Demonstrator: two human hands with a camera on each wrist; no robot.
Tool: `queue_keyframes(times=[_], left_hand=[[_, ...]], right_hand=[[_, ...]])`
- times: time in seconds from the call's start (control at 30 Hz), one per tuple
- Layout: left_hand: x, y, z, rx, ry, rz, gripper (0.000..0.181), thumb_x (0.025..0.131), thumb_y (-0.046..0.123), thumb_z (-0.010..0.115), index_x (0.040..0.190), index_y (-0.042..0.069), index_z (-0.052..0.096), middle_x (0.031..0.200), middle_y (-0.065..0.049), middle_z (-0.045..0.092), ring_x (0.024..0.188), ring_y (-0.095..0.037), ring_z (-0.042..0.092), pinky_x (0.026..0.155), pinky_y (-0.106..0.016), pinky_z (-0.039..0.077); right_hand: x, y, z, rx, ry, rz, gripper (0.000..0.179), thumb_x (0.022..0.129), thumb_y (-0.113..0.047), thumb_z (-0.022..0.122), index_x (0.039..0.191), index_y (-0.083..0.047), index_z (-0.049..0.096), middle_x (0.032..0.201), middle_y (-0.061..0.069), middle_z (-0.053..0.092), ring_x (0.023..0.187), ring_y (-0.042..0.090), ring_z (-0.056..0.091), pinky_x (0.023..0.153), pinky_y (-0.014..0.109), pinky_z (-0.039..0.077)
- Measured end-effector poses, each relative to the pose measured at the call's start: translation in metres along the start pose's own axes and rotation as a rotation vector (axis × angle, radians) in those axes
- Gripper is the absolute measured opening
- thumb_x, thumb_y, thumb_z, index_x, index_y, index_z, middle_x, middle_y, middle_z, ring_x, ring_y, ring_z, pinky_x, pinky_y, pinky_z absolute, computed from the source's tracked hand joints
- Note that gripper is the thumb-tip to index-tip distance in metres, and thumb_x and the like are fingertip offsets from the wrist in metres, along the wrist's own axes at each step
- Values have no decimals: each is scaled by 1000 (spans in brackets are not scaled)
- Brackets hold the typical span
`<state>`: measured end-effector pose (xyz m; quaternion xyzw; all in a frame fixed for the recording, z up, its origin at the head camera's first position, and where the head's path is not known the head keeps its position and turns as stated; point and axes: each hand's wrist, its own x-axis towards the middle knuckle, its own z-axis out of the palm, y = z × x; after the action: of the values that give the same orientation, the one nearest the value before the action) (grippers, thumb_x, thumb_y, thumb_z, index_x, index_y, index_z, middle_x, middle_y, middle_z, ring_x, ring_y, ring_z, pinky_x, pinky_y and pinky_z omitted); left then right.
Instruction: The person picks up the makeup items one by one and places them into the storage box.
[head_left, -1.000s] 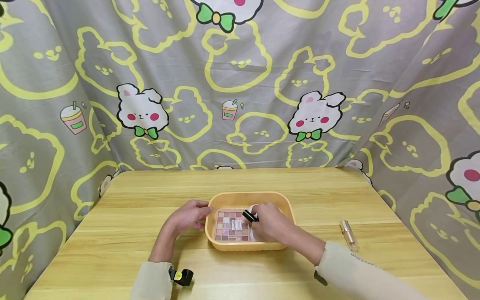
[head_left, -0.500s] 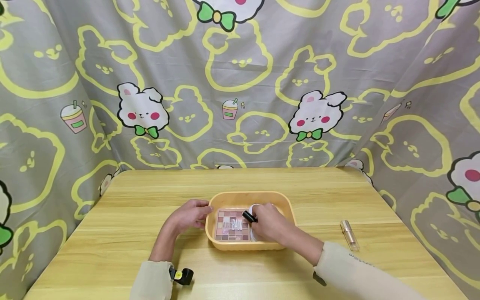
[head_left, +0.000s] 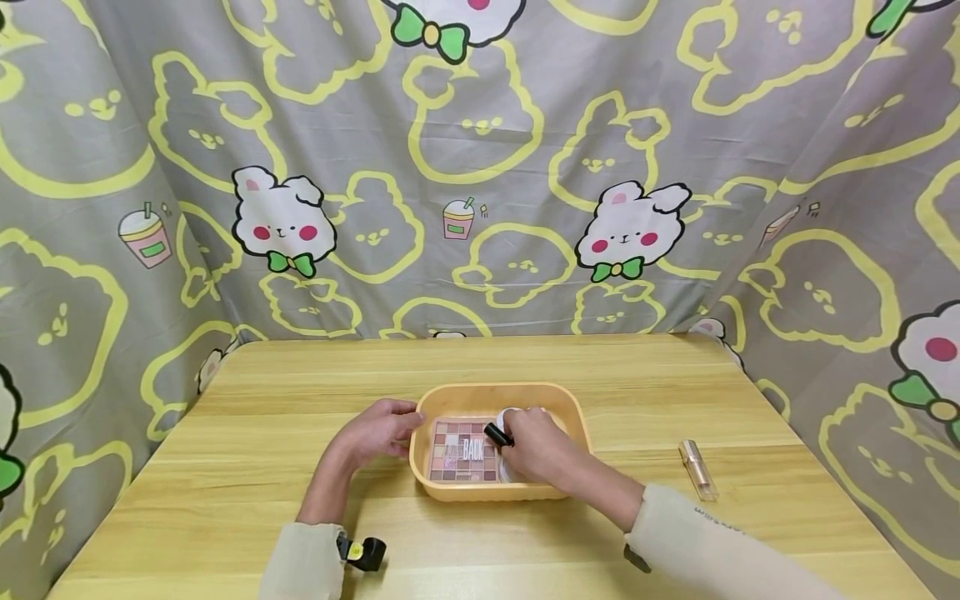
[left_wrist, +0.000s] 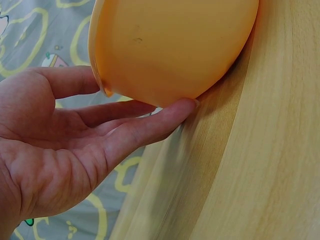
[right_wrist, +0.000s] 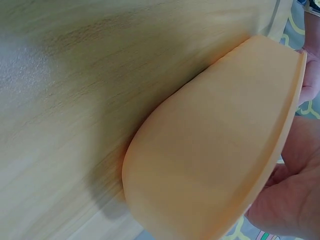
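Note:
A yellow-orange plastic basket (head_left: 495,493) sits mid-table. My left hand (head_left: 381,435) holds its left end; in the left wrist view one finger reaches the rim and others rest against the outer wall (left_wrist: 175,45). Inside the basket on the left lies an eyeshadow palette (head_left: 465,452) with a grid of pinkish and brown squares. My right hand (head_left: 542,446) is down in the basket's right part and pinches a small black tube (head_left: 498,433) over the palette's right edge. Under that hand lies a white round item (head_left: 507,473), mostly covered. The basket wall (right_wrist: 200,145) hides the fingertips in the right wrist view.
On the wooden table (head_left: 300,371) to the right of the basket lies a lipstick (head_left: 697,469) in a gold and clear case. A grey curtain (head_left: 517,200) with cartoon rabbits stands behind the table and along both sides.

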<state>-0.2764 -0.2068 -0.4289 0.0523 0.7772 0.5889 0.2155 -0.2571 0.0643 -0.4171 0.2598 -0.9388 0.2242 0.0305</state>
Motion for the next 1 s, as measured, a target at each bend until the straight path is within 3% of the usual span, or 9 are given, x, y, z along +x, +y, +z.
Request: queue_keyframes(times=[1.0], left_hand=[[1, -1, -1, -8, -3, -1, 50, 105, 19, 48, 143, -13, 45, 129, -27, 64, 111, -30, 68, 87, -43, 61]], right_hand=[[2, 1, 0, -6, -26, 34, 13, 87, -10, 75, 80, -8, 65, 75, 3, 67, 61, 13, 54, 53, 24, 44]])
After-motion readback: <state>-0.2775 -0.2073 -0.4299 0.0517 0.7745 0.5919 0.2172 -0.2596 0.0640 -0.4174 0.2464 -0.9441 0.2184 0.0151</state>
